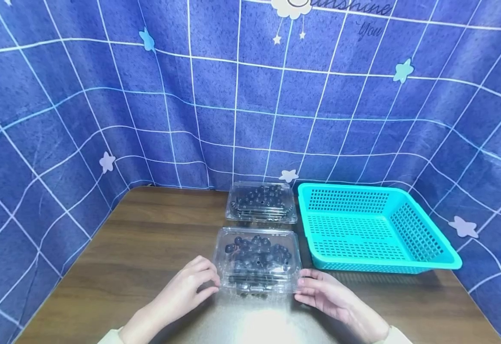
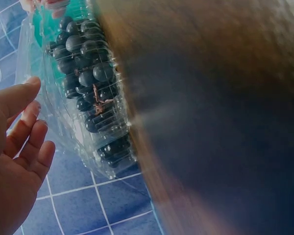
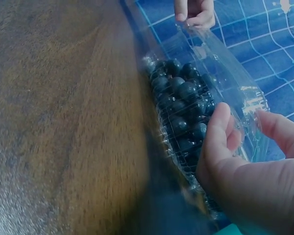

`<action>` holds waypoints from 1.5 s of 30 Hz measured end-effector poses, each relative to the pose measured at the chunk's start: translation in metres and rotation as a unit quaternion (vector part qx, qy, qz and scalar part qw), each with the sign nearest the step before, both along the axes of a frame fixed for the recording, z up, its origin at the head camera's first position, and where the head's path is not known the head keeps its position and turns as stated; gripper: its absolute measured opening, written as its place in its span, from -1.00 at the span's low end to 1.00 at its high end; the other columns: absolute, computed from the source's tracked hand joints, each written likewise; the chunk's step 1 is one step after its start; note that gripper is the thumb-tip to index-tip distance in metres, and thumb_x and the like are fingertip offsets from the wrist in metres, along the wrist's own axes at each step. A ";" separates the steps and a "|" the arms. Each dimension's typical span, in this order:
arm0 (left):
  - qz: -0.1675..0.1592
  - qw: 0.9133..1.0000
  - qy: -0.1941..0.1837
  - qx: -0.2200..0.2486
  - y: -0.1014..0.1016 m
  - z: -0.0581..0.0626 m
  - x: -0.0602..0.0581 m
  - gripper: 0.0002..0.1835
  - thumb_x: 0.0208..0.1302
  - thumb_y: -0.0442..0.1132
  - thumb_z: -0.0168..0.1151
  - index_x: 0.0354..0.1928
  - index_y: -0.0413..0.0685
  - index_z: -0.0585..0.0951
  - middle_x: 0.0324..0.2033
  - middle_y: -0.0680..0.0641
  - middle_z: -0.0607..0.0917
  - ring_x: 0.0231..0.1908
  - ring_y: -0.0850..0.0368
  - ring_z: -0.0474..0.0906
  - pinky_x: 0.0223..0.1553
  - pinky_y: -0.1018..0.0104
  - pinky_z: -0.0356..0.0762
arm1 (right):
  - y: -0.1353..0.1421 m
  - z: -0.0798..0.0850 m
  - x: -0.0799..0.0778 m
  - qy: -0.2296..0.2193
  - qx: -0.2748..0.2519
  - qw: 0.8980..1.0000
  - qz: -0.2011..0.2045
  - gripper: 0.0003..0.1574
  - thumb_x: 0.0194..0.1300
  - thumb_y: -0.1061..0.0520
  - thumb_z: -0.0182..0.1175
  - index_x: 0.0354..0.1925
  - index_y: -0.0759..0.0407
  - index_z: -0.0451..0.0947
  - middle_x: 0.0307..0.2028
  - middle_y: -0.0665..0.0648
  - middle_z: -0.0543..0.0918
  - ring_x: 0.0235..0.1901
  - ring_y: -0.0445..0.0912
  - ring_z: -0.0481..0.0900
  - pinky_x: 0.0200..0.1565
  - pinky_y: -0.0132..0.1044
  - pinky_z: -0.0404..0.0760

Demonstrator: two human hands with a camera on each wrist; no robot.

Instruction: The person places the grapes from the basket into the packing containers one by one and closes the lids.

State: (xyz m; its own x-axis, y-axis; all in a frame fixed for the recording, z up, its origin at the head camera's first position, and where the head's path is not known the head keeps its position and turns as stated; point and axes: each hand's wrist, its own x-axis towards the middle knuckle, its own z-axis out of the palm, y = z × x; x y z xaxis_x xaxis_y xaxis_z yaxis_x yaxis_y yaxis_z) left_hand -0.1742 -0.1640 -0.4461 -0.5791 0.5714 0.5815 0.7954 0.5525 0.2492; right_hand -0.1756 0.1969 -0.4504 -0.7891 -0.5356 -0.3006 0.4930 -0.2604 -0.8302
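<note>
A clear plastic clamshell box (image 1: 256, 282) of dark round grapes (image 1: 256, 253) sits near the table's front, between both hands. My left hand (image 1: 190, 284) is at its left front corner, thumb and fingers bent about the lid's edge. In the left wrist view, the thumb tip and fingertips (image 2: 37, 108) lie right by the clear rim, and a reddish stem (image 2: 98, 100) shows among the grapes. My right hand (image 1: 329, 294) holds the right front corner. Seen from the right wrist, its thumb and fingers (image 3: 218, 125) stand on either side of the clear plastic.
Directly behind stands a second clear box (image 1: 261, 203) of dark grapes. A turquoise perforated basket (image 1: 381, 266) is at the right, close beside both boxes. Blue gridded cloth (image 1: 216, 119) hangs around the back and sides of the brown wooden table (image 1: 147, 229).
</note>
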 end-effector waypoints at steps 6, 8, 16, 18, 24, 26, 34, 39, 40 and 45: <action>0.006 1.000 0.000 -0.012 0.000 -0.002 0.000 -0.77 -0.12 -0.24 0.46 -0.43 0.20 0.59 -0.31 0.31 0.53 -0.19 0.35 0.42 -0.12 0.51 0.52 | -0.002 -0.002 0.000 0.004 0.009 1.000 -0.010 -0.71 0.29 0.33 0.05 -0.05 0.20 0.24 -0.33 0.00 0.55 -0.31 -0.18 0.60 -0.01 -0.30 0.64; 0.005 1.000 0.003 -0.013 -0.001 -0.003 0.000 -0.77 -0.12 -0.24 0.46 -0.43 0.20 0.59 -0.32 0.31 0.53 -0.19 0.36 0.42 -0.11 0.57 0.47 | -0.002 -0.003 0.000 0.008 0.012 1.000 -0.013 -0.71 0.29 0.32 0.06 -0.05 0.21 0.25 -0.34 0.00 0.54 -0.31 -0.17 0.60 -0.03 -0.30 0.64; -0.001 1.000 0.012 -0.007 -0.001 -0.002 0.000 -0.75 -0.13 -0.27 0.47 -0.43 0.19 0.59 -0.32 0.30 0.53 -0.21 0.35 0.41 -0.12 0.62 0.40 | -0.004 -0.006 -0.001 0.041 0.022 0.999 -0.006 -0.64 0.23 0.36 0.05 -0.05 0.23 0.18 -0.39 -0.02 0.54 -0.33 -0.18 0.59 -0.12 -0.36 0.66; -0.003 1.000 0.014 -0.006 -0.001 -0.002 0.001 -0.76 -0.12 -0.26 0.47 -0.43 0.20 0.59 -0.32 0.30 0.52 -0.21 0.35 0.41 -0.13 0.62 0.39 | -0.005 -0.006 -0.001 0.048 0.026 0.998 -0.005 -0.63 0.21 0.37 0.04 -0.05 0.24 0.15 -0.41 -0.03 0.53 -0.34 -0.19 0.57 -0.15 -0.38 0.66; 0.006 1.000 0.017 0.001 0.001 -0.001 0.002 -0.76 -0.11 -0.24 0.46 -0.42 0.19 0.58 -0.33 0.30 0.53 -0.21 0.34 0.42 -0.14 0.63 0.39 | -0.007 -0.007 -0.001 0.054 0.046 0.997 -0.012 -0.59 0.18 0.39 0.03 -0.05 0.25 0.12 -0.44 -0.04 0.53 -0.37 -0.21 0.55 -0.19 -0.40 0.65; 0.018 1.000 0.009 0.004 0.001 0.000 0.002 -0.75 -0.10 -0.25 0.46 -0.42 0.19 0.57 -0.33 0.30 0.53 -0.21 0.35 0.42 -0.16 0.58 0.45 | -0.007 -0.006 -0.001 0.056 0.050 0.997 -0.014 -0.59 0.18 0.38 0.03 -0.04 0.26 0.12 -0.44 -0.03 0.53 -0.37 -0.21 0.55 -0.20 -0.40 0.65; 0.119 0.983 -0.123 0.073 0.001 0.004 0.005 -0.72 -0.03 -0.32 0.43 -0.29 0.12 0.57 -0.33 0.29 0.55 -0.26 0.37 0.48 -0.26 0.41 0.59 | -0.007 -0.006 0.000 0.059 0.057 0.996 -0.021 -0.60 0.16 0.39 0.03 -0.07 0.25 0.13 -0.44 -0.03 0.53 -0.38 -0.18 0.55 -0.21 -0.38 0.67; 0.166 0.952 -0.225 0.127 0.002 0.011 0.006 -0.68 -0.02 -0.36 0.40 -0.18 -0.07 0.57 -0.33 0.06 0.58 -0.32 0.24 0.52 -0.34 0.44 0.59 | -0.007 -0.006 0.001 0.053 0.063 0.996 -0.015 -0.65 0.17 0.37 0.04 -0.09 0.28 0.18 -0.40 0.03 0.53 -0.38 -0.15 0.59 -0.19 -0.34 0.68; 0.173 0.944 -0.246 0.135 0.002 0.012 0.007 -0.67 -0.01 -0.36 0.40 -0.16 -0.11 0.56 -0.31 0.02 0.59 -0.34 0.22 0.52 -0.35 0.44 0.59 | -0.007 -0.006 0.001 0.051 0.064 0.997 -0.013 -0.66 0.19 0.36 0.04 -0.09 0.29 0.19 -0.39 0.04 0.53 -0.38 -0.14 0.60 -0.18 -0.33 0.68; 0.196 0.905 -0.347 0.148 0.003 0.012 0.006 -0.59 0.06 -0.25 0.37 -0.04 -0.17 0.51 -0.27 -0.04 0.59 -0.36 0.25 0.51 -0.38 0.49 0.56 | -0.005 -0.006 0.001 0.039 0.060 0.997 0.000 -0.71 0.25 0.30 0.08 -0.09 0.30 0.23 -0.36 0.08 0.57 -0.33 -0.10 0.66 -0.12 -0.28 0.69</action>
State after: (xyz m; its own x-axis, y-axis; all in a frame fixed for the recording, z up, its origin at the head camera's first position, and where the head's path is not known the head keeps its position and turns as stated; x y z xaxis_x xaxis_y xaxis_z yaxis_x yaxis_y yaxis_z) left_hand -0.1678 -0.1613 -0.4340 -0.9881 0.1210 0.0945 0.1480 0.5865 0.7963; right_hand -0.1745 0.1915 -0.4567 -0.8126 -0.4995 -0.3004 0.4258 -0.1569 -0.8911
